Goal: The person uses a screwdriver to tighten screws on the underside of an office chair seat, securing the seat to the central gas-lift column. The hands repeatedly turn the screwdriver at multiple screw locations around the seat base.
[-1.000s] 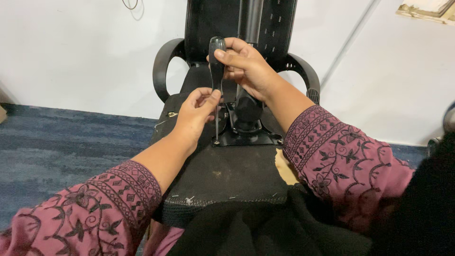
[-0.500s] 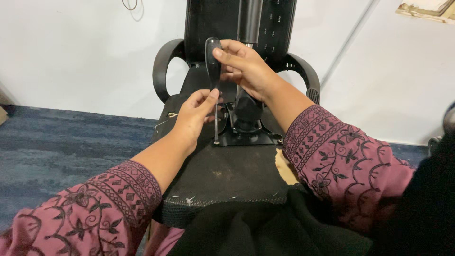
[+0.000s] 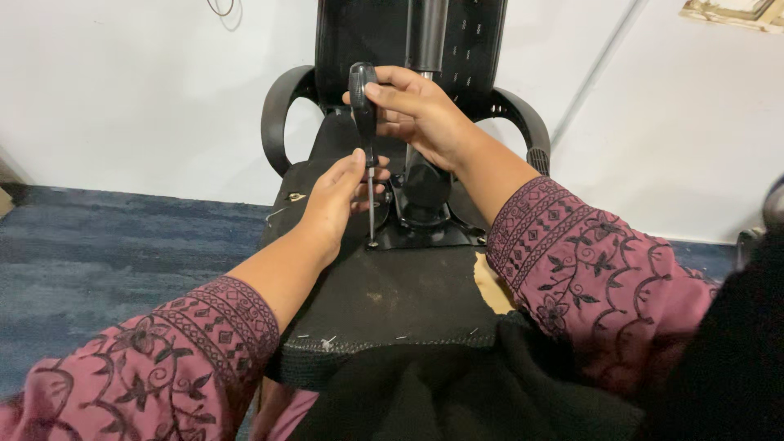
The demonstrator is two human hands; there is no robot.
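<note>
A black office chair lies turned over, the underside of its seat [image 3: 384, 294] facing up. My right hand [image 3: 416, 110] grips the black handle of a screwdriver [image 3: 364, 114], held upright. Its tip rests on a corner of the black metal base plate [image 3: 425, 233] bolted to the seat. My left hand [image 3: 339, 196] pinches the thin metal shaft just below the handle, fingers curled around it. Both arms wear maroon patterned sleeves.
The chair's two curved black armrests [image 3: 278, 122] flank the base plate, with the gas cylinder [image 3: 426, 37] rising behind. A white wall stands at the back, blue carpet [image 3: 98, 253] to the left. Yellow foam [image 3: 494, 286] shows at a tear in the seat. Dark cloth [image 3: 457, 392] covers my lap.
The screwdriver handle has shifted slightly in my right hand. My left hand has stayed on the shaft, and the tip has stayed on the plate corner.
</note>
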